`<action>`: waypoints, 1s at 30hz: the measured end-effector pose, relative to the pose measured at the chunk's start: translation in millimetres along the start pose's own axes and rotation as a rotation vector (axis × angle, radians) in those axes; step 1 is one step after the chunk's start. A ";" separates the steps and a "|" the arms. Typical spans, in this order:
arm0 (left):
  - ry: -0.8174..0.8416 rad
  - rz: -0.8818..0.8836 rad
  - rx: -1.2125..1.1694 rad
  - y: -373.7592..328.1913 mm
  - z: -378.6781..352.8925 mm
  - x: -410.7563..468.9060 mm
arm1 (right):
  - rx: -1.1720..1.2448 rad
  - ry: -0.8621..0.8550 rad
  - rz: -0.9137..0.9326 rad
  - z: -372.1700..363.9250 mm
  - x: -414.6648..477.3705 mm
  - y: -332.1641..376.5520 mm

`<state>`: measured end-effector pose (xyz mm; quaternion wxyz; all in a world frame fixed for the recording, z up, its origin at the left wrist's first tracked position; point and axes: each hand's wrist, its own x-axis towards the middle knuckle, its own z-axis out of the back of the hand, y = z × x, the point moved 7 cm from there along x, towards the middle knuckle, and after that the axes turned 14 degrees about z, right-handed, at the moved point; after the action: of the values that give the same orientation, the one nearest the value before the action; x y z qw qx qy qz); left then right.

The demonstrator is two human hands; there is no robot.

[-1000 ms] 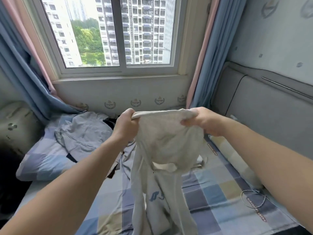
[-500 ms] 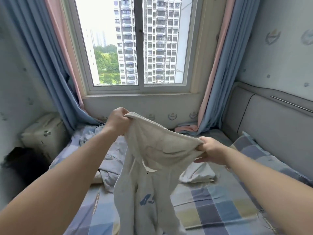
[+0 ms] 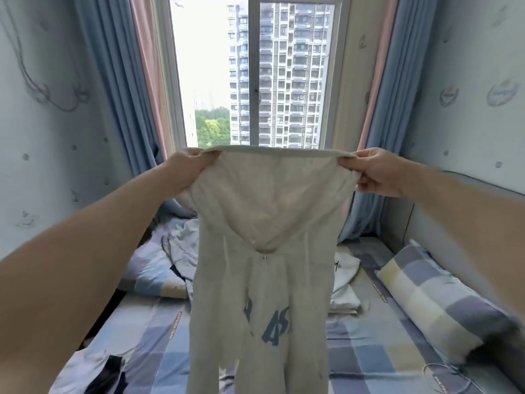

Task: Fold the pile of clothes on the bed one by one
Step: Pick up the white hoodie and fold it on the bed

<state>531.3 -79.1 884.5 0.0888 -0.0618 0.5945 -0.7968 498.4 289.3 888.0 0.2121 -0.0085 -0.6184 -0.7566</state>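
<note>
A cream hooded garment (image 3: 267,251) with blue lettering hangs in the air in front of me, above the bed (image 3: 369,354). My left hand (image 3: 186,169) grips the left end of its top edge and my right hand (image 3: 375,172) grips the right end, stretching that edge level. The hood sags open below the edge and a zipper pull shows at its base. Behind it on the bed lie a light blue-grey garment (image 3: 181,245) and a folded white garment (image 3: 345,282). More crumpled clothing (image 3: 93,371) lies at the lower left.
A checked pillow (image 3: 434,302) lies along the grey padded headboard (image 3: 466,240) on the right, another checked pillow (image 3: 150,268) at the left. A thin cord loop (image 3: 443,376) rests on the sheet at lower right. The window (image 3: 255,75) with blue and pink curtains is straight ahead.
Both hands have risen and spread apart with the garment, pulling its top edge taut and level. My view has tilted up toward the window.
</note>
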 end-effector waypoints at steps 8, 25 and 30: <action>-0.090 0.003 -0.109 -44.3 -3.6 -3.6 | 0.078 -0.079 0.105 19.7 15.8 39.9; -0.028 0.282 -0.201 71.7 -84.9 350.4 | -0.137 -0.143 -0.121 36.3 319.2 -167.3; -0.129 0.432 -0.200 205.7 -140.1 516.8 | -0.130 -0.327 -0.273 -4.4 434.6 -350.5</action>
<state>11.9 -116.1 643.8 0.2882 0.0072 0.6631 -0.6908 -12.2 201.2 679.8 0.0037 -0.0609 -0.5899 -0.8051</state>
